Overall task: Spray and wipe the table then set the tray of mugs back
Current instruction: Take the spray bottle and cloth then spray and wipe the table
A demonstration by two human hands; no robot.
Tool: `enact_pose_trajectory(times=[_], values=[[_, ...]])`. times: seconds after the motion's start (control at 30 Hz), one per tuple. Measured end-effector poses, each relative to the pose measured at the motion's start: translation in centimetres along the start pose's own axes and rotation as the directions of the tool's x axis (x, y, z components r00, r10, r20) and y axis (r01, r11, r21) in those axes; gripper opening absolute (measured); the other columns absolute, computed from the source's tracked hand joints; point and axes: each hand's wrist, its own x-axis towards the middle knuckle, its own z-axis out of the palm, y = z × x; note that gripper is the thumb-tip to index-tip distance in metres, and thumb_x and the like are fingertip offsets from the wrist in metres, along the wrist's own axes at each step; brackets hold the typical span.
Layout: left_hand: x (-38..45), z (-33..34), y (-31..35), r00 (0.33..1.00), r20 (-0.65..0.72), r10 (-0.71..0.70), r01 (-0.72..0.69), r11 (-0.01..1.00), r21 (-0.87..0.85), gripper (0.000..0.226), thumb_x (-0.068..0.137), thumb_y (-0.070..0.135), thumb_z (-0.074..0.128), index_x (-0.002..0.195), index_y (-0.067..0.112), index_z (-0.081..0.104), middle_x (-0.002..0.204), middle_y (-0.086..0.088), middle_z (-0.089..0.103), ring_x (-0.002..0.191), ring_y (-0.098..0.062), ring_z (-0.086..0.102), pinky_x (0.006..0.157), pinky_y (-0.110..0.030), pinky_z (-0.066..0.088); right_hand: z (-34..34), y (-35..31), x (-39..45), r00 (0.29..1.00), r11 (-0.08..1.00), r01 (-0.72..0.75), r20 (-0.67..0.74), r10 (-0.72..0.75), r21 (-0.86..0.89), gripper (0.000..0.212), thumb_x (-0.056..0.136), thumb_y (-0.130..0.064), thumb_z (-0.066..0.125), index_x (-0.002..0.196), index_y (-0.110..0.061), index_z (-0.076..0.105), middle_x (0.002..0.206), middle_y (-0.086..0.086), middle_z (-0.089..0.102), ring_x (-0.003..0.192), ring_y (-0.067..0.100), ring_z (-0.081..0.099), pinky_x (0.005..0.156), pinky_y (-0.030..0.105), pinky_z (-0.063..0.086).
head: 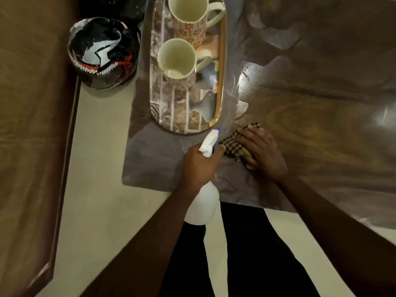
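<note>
Two mugs (181, 58) on tray (221, 61), not yet reset. Left hand (199, 166) grips spray bottle (209, 144); right hand (260, 151), fingers flat, presses checked cloth (233, 146) on desk (321, 116): wiping underway.

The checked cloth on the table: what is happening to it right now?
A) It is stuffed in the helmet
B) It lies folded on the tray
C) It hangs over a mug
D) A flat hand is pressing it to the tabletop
D: the right hand lies flat on the checked cloth, holding it against the table.
</note>
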Motion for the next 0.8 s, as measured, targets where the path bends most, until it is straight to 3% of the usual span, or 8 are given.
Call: enact_pose_trajectory(times=[0.13,0.33,0.4,0.5,0.57,0.63,0.7,0.8], values=[[-0.5,-1.1,-1.6,0.999,0.048,-0.021,0.020,1.000,0.003,0.029,0.082,0.033,0.073,0.075,0.006,0.064,0.059,-0.010,0.065,0.034,-0.010,0.053,0.041,-0.017,0.040,1.9,-7.2,1.2,0.898,0.903,-0.402,-0.127,0.422,0.153,0.053,0.081,-0.031,0.051,0.133,-0.021,0.049,0.142,0.005,0.047,0.136,0.025,0.032,0.108,0.047,0.027],[-1.9,-1.8,-4.7,0.999,0.029,-0.018,0.016,0.999,0.048,0.028,0.081,0.030,0.072,0.062,0.015,0.059,0.051,-0.001,0.057,0.041,-0.012,0.053,0.049,-0.021,0.042,4.1,-9.9,-5.3,0.992,1.000,-0.010,-0.122,0.013,0.026,0.047,0.088,-0.031,0.051,0.132,-0.019,0.048,0.139,0.004,0.050,0.133,0.024,0.036,0.110,0.043,0.025],[-2.3,-2.8,-5.8,0.998,0.037,-0.047,0.046,0.999,0.022,0.031,0.080,0.034,0.073,0.069,0.006,0.064,0.056,-0.004,0.062,0.039,-0.015,0.055,0.050,-0.024,0.044,4.0,-9.4,-5.4,0.965,0.980,-0.194,-0.173,0.199,0.045,0.053,0.081,-0.029,0.055,0.133,-0.021,0.046,0.138,0.004,0.051,0.132,0.024,0.036,0.110,0.043,0.026],[-2.6,-4.4,-7.1,0.999,-0.028,-0.032,0.033,0.999,0.035,0.028,0.081,0.023,0.067,0.072,-0.003,0.062,0.052,-0.007,0.056,0.035,-0.013,0.051,0.052,-0.026,0.043,4.9,-13.3,-2.4,0.820,0.856,-0.505,-0.250,0.515,0.109,0.053,0.079,-0.031,0.051,0.130,-0.019,0.048,0.136,0.006,0.051,0.133,0.024,0.032,0.108,0.044,0.023],[-2.7,-5.5,-7.2,0.999,-0.030,-0.013,0.014,1.000,0.019,0.011,0.082,0.021,0.066,0.087,0.013,0.072,0.048,0.000,0.054,0.035,-0.013,0.050,0.051,-0.024,0.043,6.0,-17.0,-0.2,0.887,0.914,-0.385,-0.222,0.404,0.126,0.048,0.082,-0.031,0.049,0.128,-0.018,0.050,0.135,0.007,0.053,0.133,0.025,0.032,0.107,0.043,0.023],[-2.4,-7.0,-7.4,1.000,-0.004,0.000,0.000,1.000,-0.021,0.018,0.083,0.026,0.069,0.096,0.038,0.067,0.050,0.004,0.056,0.040,-0.014,0.051,0.054,-0.026,0.046,7.1,-19.1,0.1,0.982,0.995,-0.079,-0.168,0.089,0.064,0.044,0.085,-0.030,0.049,0.127,-0.017,0.051,0.134,0.006,0.054,0.133,0.025,0.034,0.108,0.044,0.025],[-2.0,-8.6,-7.7,1.000,-0.014,-0.008,0.008,1.000,-0.021,0.015,0.080,0.030,0.070,0.091,0.040,0.065,0.055,-0.001,0.059,0.045,-0.016,0.052,0.056,-0.029,0.047,7.2,-18.1,-0.9,0.986,0.991,0.131,-0.101,-0.132,-0.015,0.049,0.085,-0.031,0.055,0.131,-0.020,0.046,0.138,0.002,0.051,0.133,0.023,0.034,0.109,0.044,0.025],[-1.8,-11.3,-8.3,0.991,-0.126,-0.046,0.049,0.999,0.020,0.027,0.068,0.035,0.059,0.078,0.011,0.068,0.049,-0.008,0.059,0.041,-0.019,0.053,0.055,-0.029,0.046,6.2,-15.9,-1.2,0.987,0.998,-0.068,-0.147,0.065,-0.014,0.053,0.081,-0.028,0.063,0.131,-0.022,0.047,0.137,0.002,0.051,0.133,0.022,0.035,0.109,0.043,0.027]])
